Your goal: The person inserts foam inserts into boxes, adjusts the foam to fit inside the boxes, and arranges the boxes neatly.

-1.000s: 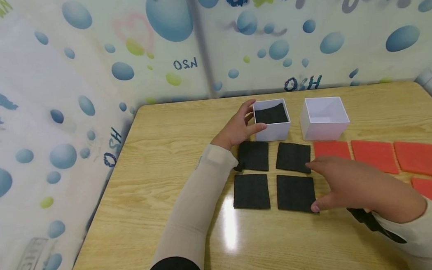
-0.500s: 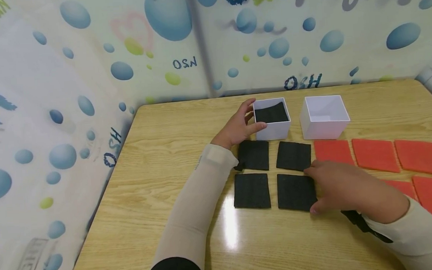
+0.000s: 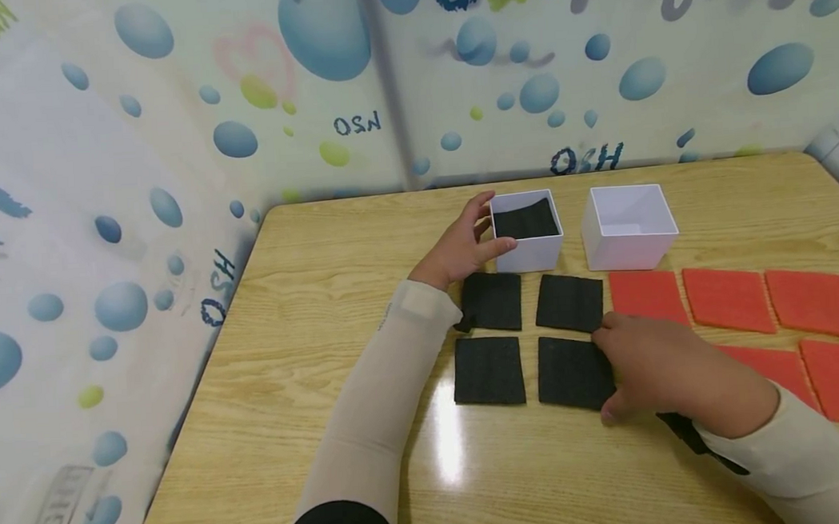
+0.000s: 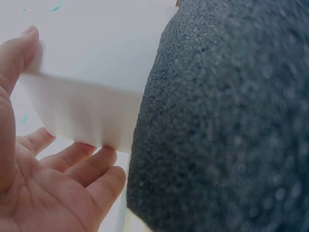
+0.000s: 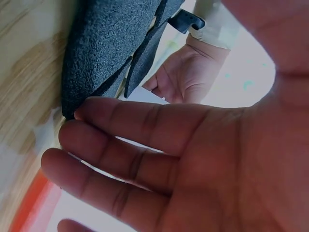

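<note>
My left hand point(image 3: 462, 245) holds the left white box point(image 3: 530, 253) at its left side, thumb on the front wall; in the left wrist view its fingertips point(image 4: 104, 157) touch the box's lower edge. A black pad point(image 3: 525, 222) stands inside that box. My right hand point(image 3: 667, 367) is at the right edge of the lower right black foam pad point(image 3: 574, 373), thumb by its near corner and fingers at its far corner. The right wrist view shows these fingers fairly straight, the index fingertip against the black pad point(image 5: 106, 53). This pad lies flat on the table.
More black pads point(image 3: 492, 301) lie in rows before the left box. Several red pads point(image 3: 728, 299) lie to the right, one partly behind my right hand. A second white box point(image 3: 629, 229) stands right of the first on the wooden table point(image 3: 286, 318). A patterned curtain point(image 3: 312, 156) hangs behind.
My right hand has shifted slightly left, and its thumb and fingers have come up to the lower right black pad's edge. My left hand stays on the box.
</note>
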`<action>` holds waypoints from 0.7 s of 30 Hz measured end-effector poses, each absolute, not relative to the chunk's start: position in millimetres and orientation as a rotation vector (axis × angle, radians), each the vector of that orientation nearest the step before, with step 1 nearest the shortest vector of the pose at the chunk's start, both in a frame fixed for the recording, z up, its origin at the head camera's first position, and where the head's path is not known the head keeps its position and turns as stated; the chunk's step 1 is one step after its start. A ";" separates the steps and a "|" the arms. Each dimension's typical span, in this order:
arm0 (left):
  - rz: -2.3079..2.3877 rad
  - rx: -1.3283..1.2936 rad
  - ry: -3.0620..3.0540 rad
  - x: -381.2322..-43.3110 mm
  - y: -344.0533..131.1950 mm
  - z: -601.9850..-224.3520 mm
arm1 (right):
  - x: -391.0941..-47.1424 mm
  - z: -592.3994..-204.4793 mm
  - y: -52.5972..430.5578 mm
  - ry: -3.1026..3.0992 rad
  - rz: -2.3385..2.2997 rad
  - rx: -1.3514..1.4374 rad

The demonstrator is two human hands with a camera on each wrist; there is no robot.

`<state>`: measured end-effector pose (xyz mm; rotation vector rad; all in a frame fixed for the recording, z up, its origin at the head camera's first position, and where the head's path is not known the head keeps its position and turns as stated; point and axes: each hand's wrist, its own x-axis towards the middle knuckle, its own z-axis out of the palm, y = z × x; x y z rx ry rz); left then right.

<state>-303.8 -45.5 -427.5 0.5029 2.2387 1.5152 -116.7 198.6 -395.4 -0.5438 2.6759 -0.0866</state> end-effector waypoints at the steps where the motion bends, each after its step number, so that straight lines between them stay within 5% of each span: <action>1: 1.515 0.504 2.239 -304.0 -45.3 -427.6 | -116.4 -395.7 198.2 2.678 -0.075 -0.541; 21: 1.526 0.522 2.227 -303.7 -46.3 -428.1 | -113.0 -399.6 192.9 2.683 -0.045 -0.490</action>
